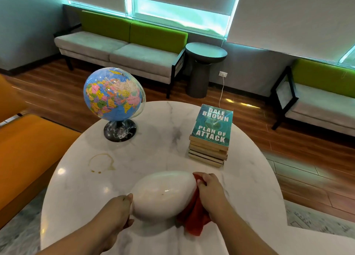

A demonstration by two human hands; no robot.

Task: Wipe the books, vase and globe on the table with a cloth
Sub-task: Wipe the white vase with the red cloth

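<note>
Red cloth [194, 219], glossy ovoid vase [163, 193]

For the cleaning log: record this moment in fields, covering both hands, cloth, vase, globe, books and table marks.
left hand: holds the vase by its left end
right hand: grips the red cloth against the vase's right end
vase: white, lying sideways between the hands
globe: upright on black base, far left, no hand on it
books: one stack, far right, no hand on it
table: white marble; brownish ring stain left of centre
</note>
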